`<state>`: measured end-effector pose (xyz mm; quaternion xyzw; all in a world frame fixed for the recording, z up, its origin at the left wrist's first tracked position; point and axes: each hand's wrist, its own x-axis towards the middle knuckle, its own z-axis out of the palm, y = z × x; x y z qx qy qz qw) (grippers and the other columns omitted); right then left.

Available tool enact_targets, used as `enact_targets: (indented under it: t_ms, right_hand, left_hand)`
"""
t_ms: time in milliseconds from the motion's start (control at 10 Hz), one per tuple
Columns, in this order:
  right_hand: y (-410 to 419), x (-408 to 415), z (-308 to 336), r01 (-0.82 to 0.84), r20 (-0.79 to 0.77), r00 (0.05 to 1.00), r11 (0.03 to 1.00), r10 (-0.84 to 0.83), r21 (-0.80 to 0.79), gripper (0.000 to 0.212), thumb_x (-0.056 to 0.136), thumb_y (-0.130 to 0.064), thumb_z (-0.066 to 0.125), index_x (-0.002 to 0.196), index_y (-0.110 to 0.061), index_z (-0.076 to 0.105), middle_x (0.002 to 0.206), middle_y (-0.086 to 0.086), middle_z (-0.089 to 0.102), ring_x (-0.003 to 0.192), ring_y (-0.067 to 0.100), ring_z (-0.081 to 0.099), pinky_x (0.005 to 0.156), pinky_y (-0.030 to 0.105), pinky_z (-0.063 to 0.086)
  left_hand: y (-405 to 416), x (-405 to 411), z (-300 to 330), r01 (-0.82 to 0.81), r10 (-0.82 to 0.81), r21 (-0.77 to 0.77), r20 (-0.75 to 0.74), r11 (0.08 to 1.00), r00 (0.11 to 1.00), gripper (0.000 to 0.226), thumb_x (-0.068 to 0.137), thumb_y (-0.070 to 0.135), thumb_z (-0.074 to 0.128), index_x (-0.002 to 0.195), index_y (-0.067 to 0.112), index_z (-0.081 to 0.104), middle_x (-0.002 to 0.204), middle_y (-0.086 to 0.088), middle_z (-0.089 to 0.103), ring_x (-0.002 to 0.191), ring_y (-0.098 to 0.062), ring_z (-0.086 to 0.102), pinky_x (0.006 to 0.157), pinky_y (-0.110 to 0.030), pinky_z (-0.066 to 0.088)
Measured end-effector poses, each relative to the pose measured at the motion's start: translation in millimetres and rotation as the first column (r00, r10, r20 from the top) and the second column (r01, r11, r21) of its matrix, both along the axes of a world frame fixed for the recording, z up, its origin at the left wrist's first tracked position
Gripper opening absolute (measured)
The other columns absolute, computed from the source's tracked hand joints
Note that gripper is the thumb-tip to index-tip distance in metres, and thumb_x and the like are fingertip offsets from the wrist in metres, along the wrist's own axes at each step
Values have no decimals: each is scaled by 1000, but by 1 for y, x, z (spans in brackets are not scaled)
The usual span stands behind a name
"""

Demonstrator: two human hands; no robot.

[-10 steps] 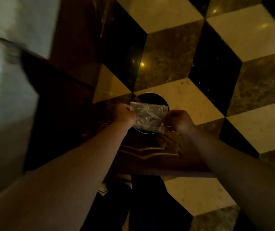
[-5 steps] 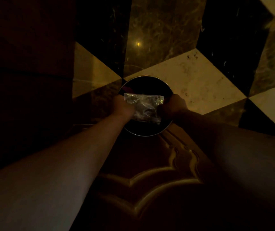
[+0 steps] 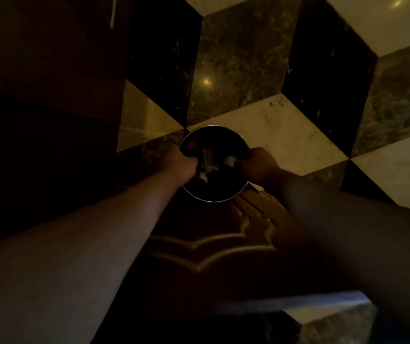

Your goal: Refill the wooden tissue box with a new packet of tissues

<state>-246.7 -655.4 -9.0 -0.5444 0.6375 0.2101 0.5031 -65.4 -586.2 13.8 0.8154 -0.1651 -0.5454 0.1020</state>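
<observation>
A crumpled clear plastic tissue wrapper hangs in the mouth of a round metal-rimmed waste bin on the floor. My left hand is curled at the wrapper's left end, over the bin's left rim. At the wrapper's right end, my right hand pinches a pale bit of it. Both forearms reach down from the lower corners. Something pink lies inside the bin at the upper left. The wooden tissue box is out of sight.
The bin stands against a dark carved wooden panel below it and next to a dark wooden wall on the left. The floor is polished marble in cream, brown and black diamonds. The light is very dim.
The view has closed in on the bin. The wrapper, held flat between both hands over the bin before, is now bunched up and lower in the opening.
</observation>
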Motion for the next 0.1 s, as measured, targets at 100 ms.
enact_targets:
  t_ms: [100]
  right_hand:
    - [-2, 12, 59, -46, 31, 998, 999, 47, -16, 23, 93, -33, 63, 96, -13, 74, 92, 7, 66, 75, 21, 61, 57, 25, 40]
  left_hand:
    - [2, 9, 64, 18, -17, -33, 33, 999, 999, 28, 90, 15, 63, 117, 6, 63, 120, -14, 66, 111, -34, 63, 91, -39, 52]
